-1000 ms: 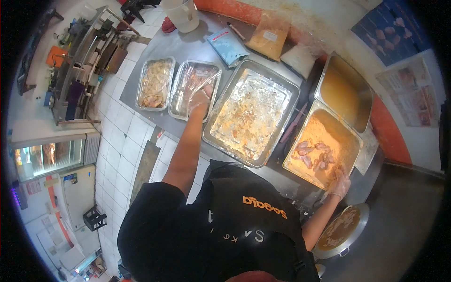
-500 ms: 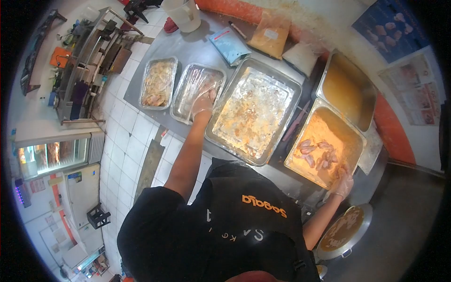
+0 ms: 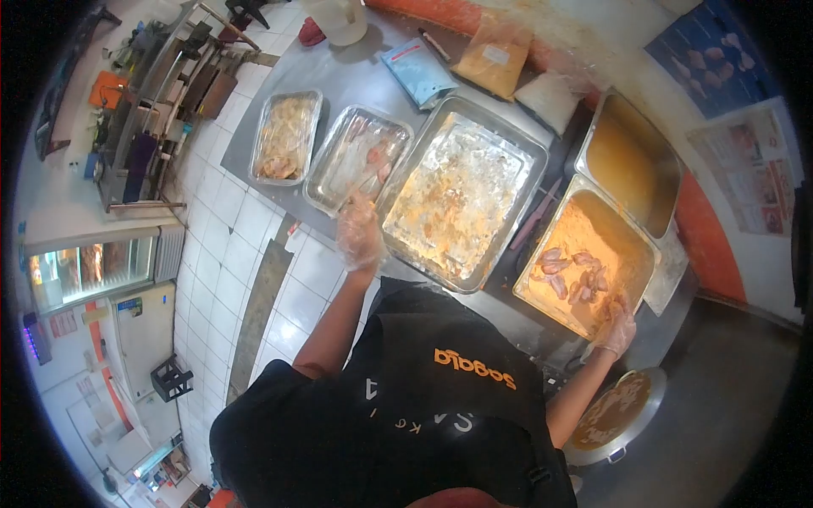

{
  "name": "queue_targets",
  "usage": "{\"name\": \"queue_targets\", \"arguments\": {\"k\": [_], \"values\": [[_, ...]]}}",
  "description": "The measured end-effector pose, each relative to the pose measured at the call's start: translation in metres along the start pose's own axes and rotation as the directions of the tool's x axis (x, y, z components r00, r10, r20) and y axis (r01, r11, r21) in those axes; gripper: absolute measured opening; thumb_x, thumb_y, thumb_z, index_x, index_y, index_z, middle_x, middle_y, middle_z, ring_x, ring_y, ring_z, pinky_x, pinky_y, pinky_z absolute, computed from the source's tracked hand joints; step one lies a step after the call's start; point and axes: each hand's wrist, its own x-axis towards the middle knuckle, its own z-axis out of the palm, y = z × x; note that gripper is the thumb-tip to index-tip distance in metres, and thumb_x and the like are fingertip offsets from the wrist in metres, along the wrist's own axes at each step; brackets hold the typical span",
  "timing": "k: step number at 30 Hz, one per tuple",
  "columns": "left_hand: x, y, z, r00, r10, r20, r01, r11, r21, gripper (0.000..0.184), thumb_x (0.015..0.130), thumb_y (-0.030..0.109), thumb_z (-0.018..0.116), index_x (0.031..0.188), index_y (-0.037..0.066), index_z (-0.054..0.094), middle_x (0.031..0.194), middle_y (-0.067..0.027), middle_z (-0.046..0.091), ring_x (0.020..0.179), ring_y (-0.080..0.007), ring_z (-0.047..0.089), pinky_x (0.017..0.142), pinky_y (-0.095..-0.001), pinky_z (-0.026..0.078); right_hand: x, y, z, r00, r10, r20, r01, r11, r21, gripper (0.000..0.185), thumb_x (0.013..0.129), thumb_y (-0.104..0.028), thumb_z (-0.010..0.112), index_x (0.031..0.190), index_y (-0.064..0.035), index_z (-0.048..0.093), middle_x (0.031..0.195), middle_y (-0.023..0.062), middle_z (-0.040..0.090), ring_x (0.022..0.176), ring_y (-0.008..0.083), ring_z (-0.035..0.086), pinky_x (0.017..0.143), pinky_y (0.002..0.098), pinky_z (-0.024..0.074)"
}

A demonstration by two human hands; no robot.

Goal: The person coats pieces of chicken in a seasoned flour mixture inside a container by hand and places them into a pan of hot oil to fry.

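Note:
My left hand, in a clear plastic glove, is at the near edge of a foil-like tray holding pieces of raw chicken. Its fingers are drawn together; whatever they hold is hidden. My right hand, also gloved, rests at the near right corner of a deep metal pan of orange-tinted flour. The flour and the pan corner hide its fingertips. Several raw chicken pieces lie on the flour, left of that hand.
Between my hands stands a large flour-crusted metal tray. A second filled tray is at far left. Behind are a blue packet, a bag of orange powder, a pan of yellowish liquid. A frying pan sits lower right.
My left hand has pulled back out of the chicken tray toward my body, uncovering the chicken pieces there. My right hand has stayed at the flour pan's corner.

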Motion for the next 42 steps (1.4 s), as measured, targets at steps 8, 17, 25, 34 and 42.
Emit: {"name": "queue_targets", "arguments": {"k": [8, 17, 25, 34, 42], "values": [[-0.044, 0.169, -0.051, 0.718, 0.637, 0.279, -0.044, 0.441, -0.896, 0.017, 0.093, 0.013, 0.055, 0.103, 0.013, 0.068, 0.116, -0.0071, 0.064, 0.102, -0.0252, 0.061, 0.086, -0.0332, 0.050, -0.041, -0.016, 0.032, 0.987, -0.079, 0.141, 0.053, 0.982, 0.182, 0.054, 0.085, -0.009, 0.061, 0.135, 0.0053, 0.046, 0.131, 0.0165, 0.052, 0.113, 0.0258, 0.056, 0.094, 0.0369, 0.0476], [-0.092, 0.278, -0.056, 0.246, 0.929, 0.276, -0.285, 0.342, -0.896, 0.042, 0.093, 0.025, 0.049, 0.132, 0.009, 0.048, 0.126, -0.0178, 0.054, 0.118, -0.0348, 0.050, 0.107, -0.0468, 0.030, -0.083, -0.038, 0.069, 0.836, -0.205, 0.510, -0.067, 0.883, 0.464, 0.058, 0.086, -0.017, 0.068, 0.134, 0.0045, 0.044, 0.134, 0.0153, 0.049, 0.115, 0.0257, 0.055, 0.096, 0.0374, 0.0472], [-0.117, 0.296, -0.029, 0.339, 0.939, 0.060, -0.620, 0.271, -0.737, 0.045, 0.088, 0.021, 0.055, 0.131, 0.009, 0.052, 0.123, -0.0142, 0.057, 0.111, -0.0338, 0.054, 0.095, -0.0421, 0.041, -0.046, -0.013, 0.019, 0.958, -0.032, 0.284, -0.081, 0.923, 0.375, 0.048, 0.083, -0.009, 0.071, 0.123, 0.0083, 0.052, 0.113, 0.0160, 0.061, 0.099, 0.0240, 0.061, 0.085, 0.0334, 0.0510], [-0.116, 0.290, -0.025, 0.459, 0.878, 0.140, -0.530, 0.397, -0.749, 0.066, 0.080, 0.014, 0.060, 0.141, 0.002, 0.038, 0.127, -0.0088, 0.056, 0.100, -0.0246, 0.061, 0.087, -0.0374, 0.049, -0.035, -0.023, 0.001, 0.948, -0.148, 0.282, 0.036, 0.929, 0.367, 0.052, 0.084, -0.014, 0.067, 0.123, 0.0158, 0.050, 0.117, 0.0230, 0.059, 0.101, 0.0268, 0.061, 0.088, 0.0379, 0.0529], [-0.105, 0.288, -0.041, 0.618, 0.727, 0.299, -0.157, 0.487, -0.859, 0.037, 0.084, 0.016, 0.071, 0.116, 0.001, 0.061, 0.112, -0.0134, 0.065, 0.100, -0.0245, 0.064, 0.087, -0.0323, 0.051, -0.034, -0.031, 0.002, 0.948, -0.152, 0.279, 0.065, 0.952, 0.299, 0.048, 0.085, -0.011, 0.065, 0.122, 0.0153, 0.052, 0.122, 0.0218, 0.058, 0.106, 0.0271, 0.060, 0.088, 0.0364, 0.0519]]}}
